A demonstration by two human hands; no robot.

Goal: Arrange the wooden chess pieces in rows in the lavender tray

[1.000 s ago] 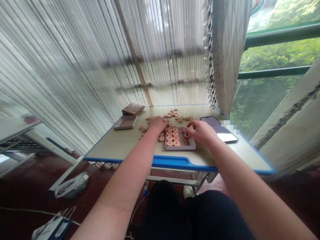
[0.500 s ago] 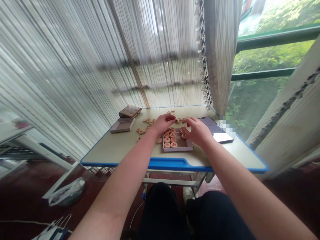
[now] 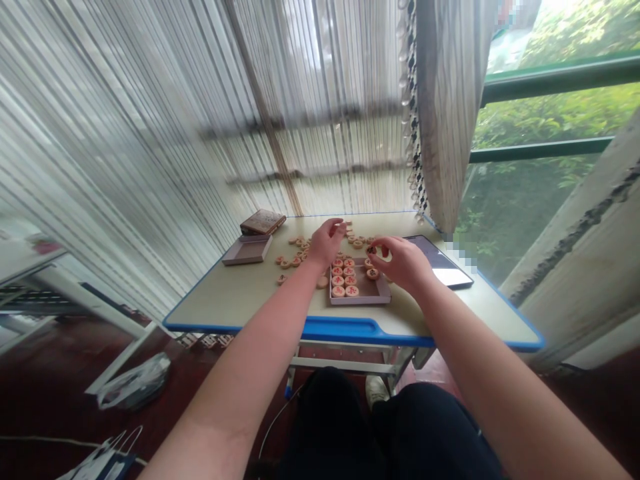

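Note:
A shallow box [image 3: 360, 301] holds round wooden Chinese chess pieces, with two columns of red-marked pieces [image 3: 351, 281] along its left side. Two dark-marked pieces [image 3: 372, 274] sit near its right side. My right hand [image 3: 406, 263] pinches a dark-marked chess piece [image 3: 371, 250] just above the box's far right corner. Beyond the box, my left hand [image 3: 326, 244] has its thumb and fingers drawn together near the farthest pieces [image 3: 349, 223]. Whatever lies between those fingertips is hidden. Loose chess pieces [image 3: 297, 256] are scattered to the left of and behind the box.
An open box lid [image 3: 249, 251] rests at the table's left, with a brown patterned box [image 3: 263, 222] behind it. A dark tablet [image 3: 440, 261] lies to the right. The table [image 3: 225, 293] has a blue edge; string curtains [image 3: 340, 153] hang behind it.
My left hand has moved farther back, away from the box. My right hand has shifted slightly right, and a dark-marked chess piece now shows in its fingertips. The view has shifted slightly.

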